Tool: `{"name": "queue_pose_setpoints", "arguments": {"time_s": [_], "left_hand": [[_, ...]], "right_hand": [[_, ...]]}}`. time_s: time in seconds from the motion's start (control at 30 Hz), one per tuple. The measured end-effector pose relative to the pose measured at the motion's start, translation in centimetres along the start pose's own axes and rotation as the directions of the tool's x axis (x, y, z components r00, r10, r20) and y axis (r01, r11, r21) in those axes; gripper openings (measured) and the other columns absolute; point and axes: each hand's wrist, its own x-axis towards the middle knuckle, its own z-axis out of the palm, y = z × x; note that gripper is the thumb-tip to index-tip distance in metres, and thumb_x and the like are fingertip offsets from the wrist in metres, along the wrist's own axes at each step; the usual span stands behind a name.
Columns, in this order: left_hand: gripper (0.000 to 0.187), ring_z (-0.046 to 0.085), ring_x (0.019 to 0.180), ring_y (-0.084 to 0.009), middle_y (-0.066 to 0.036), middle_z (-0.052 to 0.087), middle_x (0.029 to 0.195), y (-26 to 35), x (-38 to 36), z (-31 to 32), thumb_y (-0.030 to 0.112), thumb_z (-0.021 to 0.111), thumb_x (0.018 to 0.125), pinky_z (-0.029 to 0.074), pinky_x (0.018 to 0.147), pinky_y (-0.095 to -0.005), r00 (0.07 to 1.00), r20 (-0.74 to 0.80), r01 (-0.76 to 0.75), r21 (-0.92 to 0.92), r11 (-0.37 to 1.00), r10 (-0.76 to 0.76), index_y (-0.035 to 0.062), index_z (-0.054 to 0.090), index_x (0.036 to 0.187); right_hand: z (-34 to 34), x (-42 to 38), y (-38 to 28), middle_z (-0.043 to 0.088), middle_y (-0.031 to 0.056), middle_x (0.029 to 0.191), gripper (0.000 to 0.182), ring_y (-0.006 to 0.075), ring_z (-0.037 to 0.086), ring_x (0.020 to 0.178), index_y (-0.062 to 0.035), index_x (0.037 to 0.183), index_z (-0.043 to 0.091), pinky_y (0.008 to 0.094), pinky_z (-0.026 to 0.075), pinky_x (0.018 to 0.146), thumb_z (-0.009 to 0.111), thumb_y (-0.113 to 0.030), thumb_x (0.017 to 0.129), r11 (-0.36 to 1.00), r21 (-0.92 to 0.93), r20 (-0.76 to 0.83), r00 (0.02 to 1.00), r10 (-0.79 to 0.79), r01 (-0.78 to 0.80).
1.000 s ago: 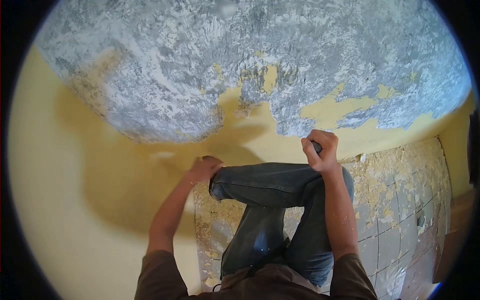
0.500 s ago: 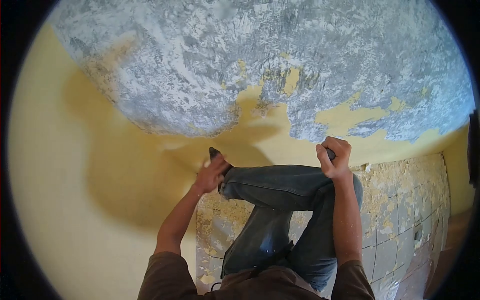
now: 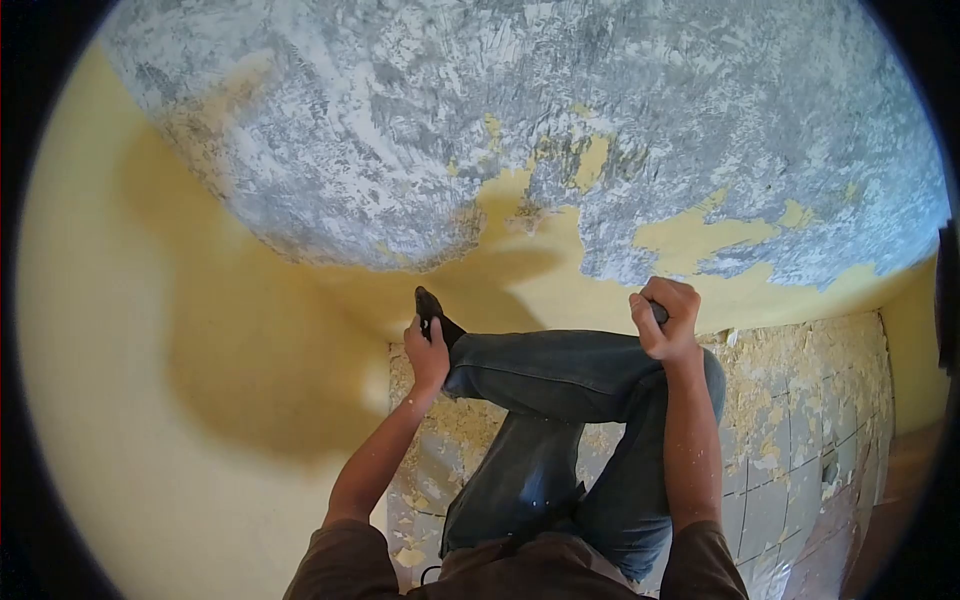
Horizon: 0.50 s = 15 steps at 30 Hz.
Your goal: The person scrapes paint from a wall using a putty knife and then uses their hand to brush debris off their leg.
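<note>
My left hand [image 3: 428, 355] is wrapped round the dark shoe [image 3: 430, 303] on my raised foot, left of centre. My right hand [image 3: 668, 318] is a fist round a dark handle [image 3: 658, 312]; only the handle's rounded end shows, and the rest is hidden. That fist is above my bent knee, in front of the lower wall. On the wall, grey and white scraped plaster [image 3: 400, 130] covers the upper part, with ragged yellow paint [image 3: 540, 260] below and a few yellow patches within it.
A plain yellow wall [image 3: 100, 380] rises at the left. Paint flakes lie scattered over the tiled floor [image 3: 765, 500]. A dark object [image 3: 948, 300] stands at the far right edge. My crossed legs in jeans [image 3: 560, 375] take up the lower middle.
My left hand has moved slightly right and closed on the shoe. My right hand has barely moved.
</note>
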Motion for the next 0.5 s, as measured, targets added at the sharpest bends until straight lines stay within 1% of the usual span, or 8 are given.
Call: {"name": "queue_pose_setpoints", "arguments": {"time_s": [0.03,0.13,0.23,0.37,0.4,0.43,0.47,0.5], "left_hand": [[0.045,0.066,0.085,-0.0315,-0.018,0.067,0.096,0.6,0.3,-0.4,0.038,0.058,0.102,0.052,0.075,-0.0410,1.000,-0.001,-0.003,-0.003,1.000,0.003,-0.0046,0.070,0.107],[0.015,0.066,0.080,-0.0281,-0.016,0.067,0.090,1.5,0.7,-2.7,0.006,0.070,0.092,0.051,0.072,-0.0384,0.995,0.076,0.065,-0.107,0.992,-0.057,-0.0032,0.070,0.103],[0.017,0.068,0.080,-0.0236,-0.016,0.069,0.090,0.7,0.8,-3.5,0.012,0.070,0.094,0.053,0.074,-0.0363,0.990,0.139,-0.026,-0.044,0.999,0.032,-0.0018,0.071,0.102],[0.018,0.066,0.075,-0.0226,-0.013,0.067,0.082,-2.8,1.5,-3.4,0.012,0.069,0.094,0.053,0.071,-0.0346,0.996,0.077,0.045,-0.105,0.993,-0.037,-0.0019,0.070,0.105],[0.015,0.064,0.075,-0.0221,-0.011,0.065,0.081,-3.7,2.2,-4.0,0.012,0.069,0.093,0.052,0.071,-0.0342,0.918,0.106,0.396,-0.229,0.889,-0.382,-0.0018,0.068,0.097],[0.015,0.062,0.075,-0.0215,-0.009,0.063,0.079,-4.4,2.8,-4.4,0.013,0.069,0.092,0.051,0.071,-0.0337,0.719,0.171,0.685,-0.336,0.647,-0.673,-0.0017,0.067,0.089],[0.019,0.062,0.080,-0.0193,-0.008,0.064,0.087,-4.6,3.2,-5.2,0.013,0.070,0.091,0.052,0.075,-0.0311,0.542,0.205,0.834,-0.246,0.493,-0.815,-0.0036,0.064,0.099],[0.019,0.062,0.080,-0.0193,-0.008,0.064,0.087,-5.6,2.5,-4.9,0.013,0.070,0.091,0.052,0.075,-0.0311,0.536,0.189,0.836,-0.255,0.485,-0.823,-0.0036,0.064,0.099]], "right_hand": [[0.1,0.0,0.1,0.050,0.0124,0.053,0.021,0.0279,0.049,0.044,-0.0017,0.063,0.056,0.0398,0.036,0.046,0.068,-0.007,0.078,1.000,0.010,-0.006,1.000,-0.023,0.023],[-0.4,-0.1,-0.1,0.051,0.0120,0.054,0.019,0.0282,0.049,0.044,-0.0021,0.063,0.057,0.0400,0.037,0.046,0.068,-0.007,0.077,0.999,-0.031,0.015,1.000,-0.019,0.020],[-0.7,-0.1,0.1,0.051,0.0120,0.054,0.018,0.0292,0.049,0.044,-0.0025,0.064,0.057,0.0408,0.037,0.047,0.069,-0.007,0.078,1.000,-0.011,0.008,1.000,-0.001,0.001],[-0.9,-0.4,0.1,0.051,0.0124,0.054,0.019,0.0297,0.050,0.045,-0.0026,0.064,0.057,0.0412,0.037,0.047,0.069,-0.007,0.079,1.000,-0.021,0.007,1.000,0.019,-0.019],[-0.9,-0.4,0.0,0.051,0.0124,0.055,0.019,0.0298,0.050,0.046,-0.0026,0.065,0.058,0.0416,0.037,0.047,0.069,-0.007,0.079,0.999,-0.019,-0.001,1.000,0.027,-0.027],[-1.0,-0.2,-0.1,0.052,0.0124,0.055,0.019,0.0299,0.050,0.046,-0.0025,0.065,0.058,0.0420,0.036,0.047,0.069,-0.007,0.080,1.000,-0.016,-0.003,1.000,0.026,-0.026],[-1.0,-0.1,-0.1,0.052,0.0124,0.055,0.019,0.0299,0.050,0.046,-0.0025,0.065,0.058,0.0420,0.036,0.047,0.069,-0.007,0.080,1.000,-0.010,0.005,1.000,0.015,-0.015],[-1.0,-0.2,-0.1,0.052,0.0121,0.056,0.019,0.0296,0.050,0.046,-0.0025,0.065,0.058,0.0422,0.036,0.047,0.069,-0.008,0.081,1.000,-0.005,-0.004,1.000,0.007,-0.007]]}}
